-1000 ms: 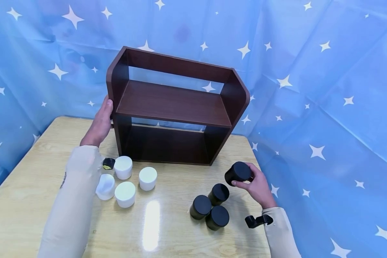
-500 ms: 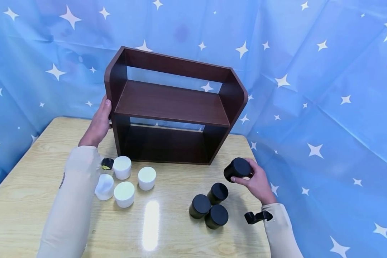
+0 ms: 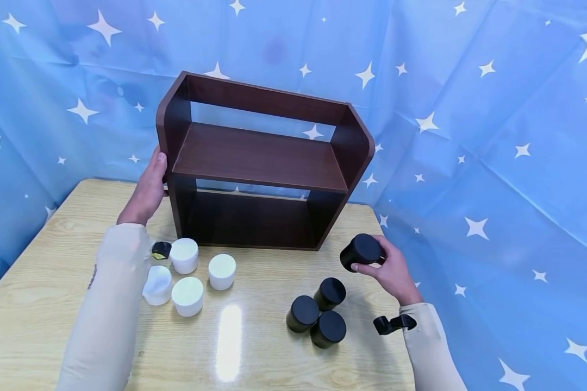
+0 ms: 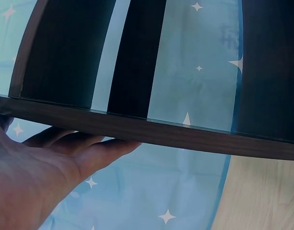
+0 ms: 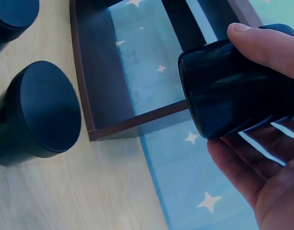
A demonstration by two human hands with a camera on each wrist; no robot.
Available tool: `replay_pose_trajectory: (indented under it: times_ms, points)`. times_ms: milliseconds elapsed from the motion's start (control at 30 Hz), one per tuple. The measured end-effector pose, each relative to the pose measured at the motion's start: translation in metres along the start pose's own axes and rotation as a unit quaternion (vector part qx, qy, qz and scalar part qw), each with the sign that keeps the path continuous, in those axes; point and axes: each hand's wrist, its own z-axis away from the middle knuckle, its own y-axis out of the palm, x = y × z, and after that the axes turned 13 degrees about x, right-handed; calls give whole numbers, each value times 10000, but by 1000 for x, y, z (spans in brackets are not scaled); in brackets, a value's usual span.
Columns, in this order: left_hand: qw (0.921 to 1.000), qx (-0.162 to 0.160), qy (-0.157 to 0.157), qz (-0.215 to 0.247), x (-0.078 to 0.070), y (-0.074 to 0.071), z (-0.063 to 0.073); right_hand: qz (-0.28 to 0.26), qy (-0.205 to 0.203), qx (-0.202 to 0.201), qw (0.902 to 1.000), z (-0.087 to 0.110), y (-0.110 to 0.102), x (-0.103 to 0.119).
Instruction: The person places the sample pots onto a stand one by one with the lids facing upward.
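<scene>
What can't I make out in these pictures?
Fingertips of the left hand, left wrist view: hidden by the edge of the dark shelf.
Whether the black cylinder in the right hand is hollow, head view: its opaque surface hides that.
Marking on the left sleeve, head view: too small to read.
Another black cylinder, right wrist view: cut off at the upper left.

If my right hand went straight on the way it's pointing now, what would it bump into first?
Probably the right side panel of the brown shelf, with the black jar in your right hand touching first, though depth is unclear.
</scene>
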Motion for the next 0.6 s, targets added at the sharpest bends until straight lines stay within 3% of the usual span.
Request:
replay_pose_trajectory:
  times_ms: [600]
  points:
    - [9999,-61,-97,-56,1,-1,-1,60,-141,-36,9999,-12,-12,11]
